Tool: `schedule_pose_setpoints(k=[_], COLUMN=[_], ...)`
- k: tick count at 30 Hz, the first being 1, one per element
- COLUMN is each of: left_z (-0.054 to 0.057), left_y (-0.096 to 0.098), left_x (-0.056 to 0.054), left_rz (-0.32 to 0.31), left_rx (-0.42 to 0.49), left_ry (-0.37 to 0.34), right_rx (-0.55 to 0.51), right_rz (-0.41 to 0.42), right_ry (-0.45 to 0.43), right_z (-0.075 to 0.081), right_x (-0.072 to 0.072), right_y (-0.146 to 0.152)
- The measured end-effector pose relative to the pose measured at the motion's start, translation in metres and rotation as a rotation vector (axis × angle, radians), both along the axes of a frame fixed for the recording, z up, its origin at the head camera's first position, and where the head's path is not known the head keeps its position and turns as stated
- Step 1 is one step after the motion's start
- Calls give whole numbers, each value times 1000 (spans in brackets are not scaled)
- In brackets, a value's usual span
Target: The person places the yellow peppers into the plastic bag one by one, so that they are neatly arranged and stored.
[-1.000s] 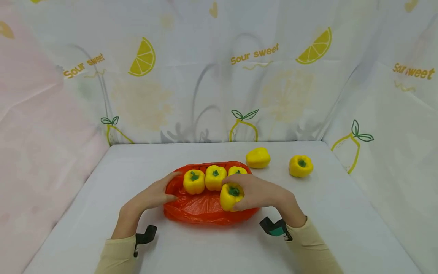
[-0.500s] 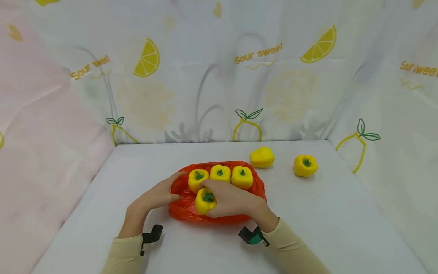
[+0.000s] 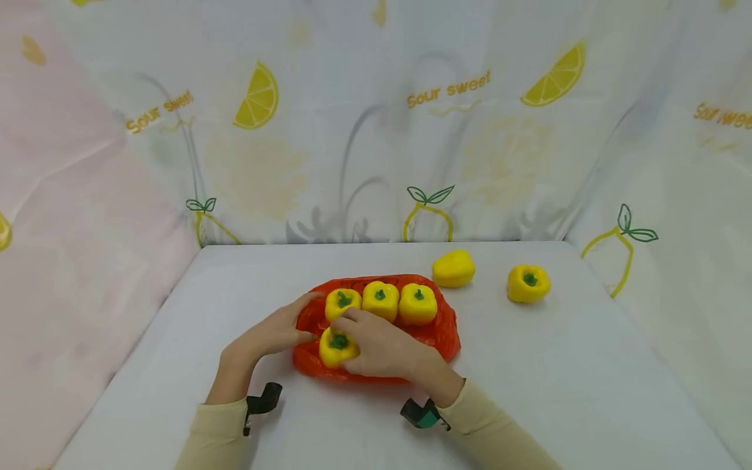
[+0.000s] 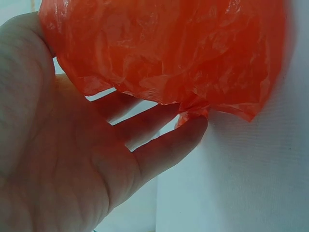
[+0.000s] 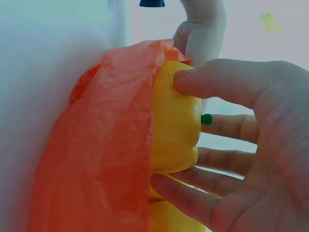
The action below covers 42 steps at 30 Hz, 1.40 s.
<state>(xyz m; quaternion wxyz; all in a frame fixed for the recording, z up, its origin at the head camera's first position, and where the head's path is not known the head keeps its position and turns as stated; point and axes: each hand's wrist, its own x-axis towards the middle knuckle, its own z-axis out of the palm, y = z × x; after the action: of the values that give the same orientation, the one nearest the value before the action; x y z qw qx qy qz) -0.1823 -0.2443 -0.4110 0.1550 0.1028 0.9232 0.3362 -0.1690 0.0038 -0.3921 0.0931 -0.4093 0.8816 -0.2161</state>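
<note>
A red plastic bag (image 3: 431, 334) lies spread open on the white table. Three yellow bell peppers stand in a row at its back: a left pepper (image 3: 339, 301), a middle pepper (image 3: 380, 298) and a right pepper (image 3: 418, 305). My right hand (image 3: 378, 344) holds another yellow bell pepper (image 5: 175, 123) at the bag's front left, thumb on its side and the green stem facing up. My left hand (image 3: 275, 331) grips the bag's left edge, fingers and thumb curved round the rim; in the left wrist view its fingers (image 4: 169, 150) meet the bunched plastic.
Two more yellow bell peppers are on the table behind and right of the bag: one lying on its side (image 3: 454, 268), one with its stem toward me (image 3: 529, 283). A lemon-print curtain (image 3: 329, 130) stands along the back of the table (image 3: 558, 378).
My right hand has carried the pepper leftward and lowered it at the bag's front left, uncovering the right pepper of the back row. The left hand keeps its place at the bag's edge.
</note>
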Motion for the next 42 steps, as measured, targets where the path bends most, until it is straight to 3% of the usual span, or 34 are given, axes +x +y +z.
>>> schedule_pose_setpoints(k=[4, 10, 17, 26, 34, 37, 42], left_z=[-1, -2, 0, -1, -2, -2, 0], left_y=[-3, 0, 1, 1, 1, 1, 2], left_x=[3, -1, -2, -2, -3, -3, -2], left_rz=[4, -12, -9, 1, 7, 9, 16], left_rx=[-8, 8, 3, 10, -3, -8, -6], left_ry=[-4, 16, -9, -23, -21, -22, -28], right_rx=[3, 41, 47, -72, -254, -296, -315], right_rz=[15, -3, -19, -55, -135, -201, -341], right_ry=[40, 81, 10, -100, -113, -107, -21], right_z=[-4, -3, 0, 17, 33, 38, 38], right_x=[3, 1, -5, -16, -28, -35, -51], right_y=[-2, 3, 21, 53, 88, 106, 139])
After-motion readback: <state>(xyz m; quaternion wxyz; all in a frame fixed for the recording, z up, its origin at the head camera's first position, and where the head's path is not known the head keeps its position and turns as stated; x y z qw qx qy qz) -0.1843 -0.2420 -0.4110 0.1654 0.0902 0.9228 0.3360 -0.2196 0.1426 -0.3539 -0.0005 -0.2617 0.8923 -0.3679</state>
